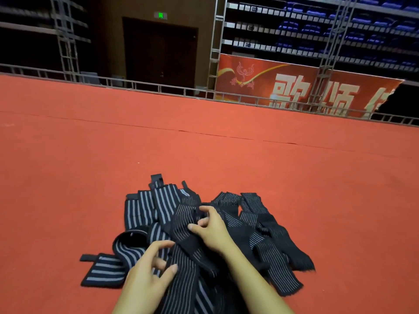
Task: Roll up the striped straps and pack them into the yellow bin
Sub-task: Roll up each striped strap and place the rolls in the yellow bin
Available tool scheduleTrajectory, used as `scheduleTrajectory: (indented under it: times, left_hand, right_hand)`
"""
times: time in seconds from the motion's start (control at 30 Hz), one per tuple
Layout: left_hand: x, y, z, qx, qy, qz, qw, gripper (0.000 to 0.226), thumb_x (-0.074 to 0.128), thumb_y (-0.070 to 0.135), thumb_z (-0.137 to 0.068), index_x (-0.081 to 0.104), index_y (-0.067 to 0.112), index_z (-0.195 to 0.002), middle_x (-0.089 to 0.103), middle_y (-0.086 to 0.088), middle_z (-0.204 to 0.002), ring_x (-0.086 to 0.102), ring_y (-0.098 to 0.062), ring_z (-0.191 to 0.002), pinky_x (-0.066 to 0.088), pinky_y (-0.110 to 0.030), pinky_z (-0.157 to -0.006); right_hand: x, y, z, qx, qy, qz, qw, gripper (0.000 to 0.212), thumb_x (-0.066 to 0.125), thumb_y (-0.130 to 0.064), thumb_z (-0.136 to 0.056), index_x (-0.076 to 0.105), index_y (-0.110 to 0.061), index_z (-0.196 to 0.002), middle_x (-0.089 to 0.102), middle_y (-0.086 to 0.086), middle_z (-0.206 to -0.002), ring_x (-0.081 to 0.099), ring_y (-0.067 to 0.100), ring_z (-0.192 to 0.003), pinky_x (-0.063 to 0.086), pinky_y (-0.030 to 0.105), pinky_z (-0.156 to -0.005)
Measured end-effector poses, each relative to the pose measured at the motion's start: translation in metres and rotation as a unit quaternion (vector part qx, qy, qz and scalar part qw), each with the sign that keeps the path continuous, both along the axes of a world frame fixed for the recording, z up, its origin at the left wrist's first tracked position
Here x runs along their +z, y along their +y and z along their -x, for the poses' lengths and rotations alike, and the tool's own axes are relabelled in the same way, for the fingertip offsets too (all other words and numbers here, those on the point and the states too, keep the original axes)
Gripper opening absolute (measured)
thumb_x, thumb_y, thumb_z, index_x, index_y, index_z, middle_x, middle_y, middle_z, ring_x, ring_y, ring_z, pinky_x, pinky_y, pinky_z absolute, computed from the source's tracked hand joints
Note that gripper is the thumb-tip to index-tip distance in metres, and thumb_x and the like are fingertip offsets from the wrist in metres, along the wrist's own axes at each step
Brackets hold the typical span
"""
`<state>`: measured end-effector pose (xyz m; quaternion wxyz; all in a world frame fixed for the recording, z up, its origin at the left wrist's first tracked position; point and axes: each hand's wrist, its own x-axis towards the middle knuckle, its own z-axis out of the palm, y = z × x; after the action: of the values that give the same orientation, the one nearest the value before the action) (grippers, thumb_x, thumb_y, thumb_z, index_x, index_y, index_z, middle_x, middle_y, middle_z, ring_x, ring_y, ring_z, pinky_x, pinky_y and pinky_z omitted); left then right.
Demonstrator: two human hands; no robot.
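A tangled heap of black straps with grey stripes (158, 205) lies on the red carpet in front of me, several straps overlapping, all unrolled. My right hand (212, 230) rests on top of the heap's middle, thumb and fingers pinching a thin-striped strap (183, 219). My left hand (149, 275) hovers over the near left part of the heap, fingers curled and apart, fingertips touching a broad-striped strap (127, 248). One broad-striped strap end (103, 271) lies flat at the left. No yellow bin is in view.
The red carpet (90, 155) stretches far ahead and to both sides, with a seam across it. A metal rail (158, 88) edges it at the back. Beyond are a dark door (159, 53), truss frames, a red banner (294, 87) and blue seating.
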<state>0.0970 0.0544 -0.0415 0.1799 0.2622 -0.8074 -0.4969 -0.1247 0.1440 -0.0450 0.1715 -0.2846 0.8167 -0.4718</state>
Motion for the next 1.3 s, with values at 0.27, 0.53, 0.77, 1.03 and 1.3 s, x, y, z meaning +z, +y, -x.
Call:
scheduleTrajectory:
  times: [0.27, 0.53, 0.77, 1.03, 1.3]
  left_hand:
    - [0.022, 0.010, 0.017, -0.004, 0.051, 0.006, 0.999, 0.063, 0.089, 0.052, -0.081, 0.055, 0.062, -0.133, 0.072, 0.007, -0.107, 0.071, -0.007, -0.089, 0.055, -0.026, -0.086]
    - [0.046, 0.043, 0.023, -0.015, 0.135, 0.029, 0.990, 0.049, 0.080, 0.057, -0.083, 0.065, 0.053, -0.129, 0.074, 0.028, -0.110, 0.065, 0.010, -0.110, 0.051, -0.028, -0.096]
    - [0.053, 0.080, 0.020, -0.036, 0.107, 0.004, 0.994, 0.037, 0.075, 0.050, -0.096, 0.060, 0.045, -0.129, 0.078, 0.010, -0.074, 0.070, -0.004, -0.063, 0.056, -0.030, -0.076]
    - [0.047, 0.106, 0.000, -0.056, 0.163, -0.041, 0.984, 0.049, 0.089, 0.018, -0.087, 0.066, 0.034, -0.127, 0.082, 0.002, -0.086, 0.076, -0.009, -0.090, 0.055, -0.044, -0.101]
    - [0.047, 0.115, -0.035, 0.031, 0.263, -0.016, 0.964, 0.035, 0.082, 0.007, -0.092, 0.072, 0.028, -0.118, 0.079, 0.004, -0.093, 0.076, -0.013, -0.093, 0.057, -0.021, -0.087]
  right_hand:
    - [0.040, 0.064, -0.040, 0.009, -0.081, 0.217, 0.973, 0.042, 0.074, -0.017, -0.101, 0.061, -0.030, -0.139, 0.070, 0.003, -0.092, 0.073, 0.017, -0.088, 0.058, 0.035, -0.084]
    - [0.063, 0.142, -0.078, -0.033, -0.078, 0.257, 0.963, 0.050, 0.066, 0.004, -0.102, 0.059, -0.021, -0.144, 0.078, 0.013, -0.115, 0.074, 0.011, -0.103, 0.057, 0.024, -0.089]
    - [0.036, 0.166, -0.123, -0.039, -0.069, 0.289, 0.954, 0.065, 0.071, -0.012, -0.094, 0.054, -0.037, -0.152, 0.075, 0.011, -0.120, 0.067, 0.023, -0.101, 0.053, 0.036, -0.098]
    - [0.027, 0.183, -0.164, -0.074, -0.013, 0.251, 0.965, 0.078, 0.075, -0.014, -0.092, 0.045, -0.051, -0.154, 0.069, -0.006, -0.141, 0.066, 0.017, -0.130, 0.049, 0.041, -0.116]
    - [0.058, 0.172, -0.175, -0.146, 0.056, 0.301, 0.941, 0.051, 0.069, 0.003, -0.099, 0.067, -0.032, -0.136, 0.071, -0.018, -0.132, 0.067, 0.006, -0.123, 0.054, 0.031, -0.106]
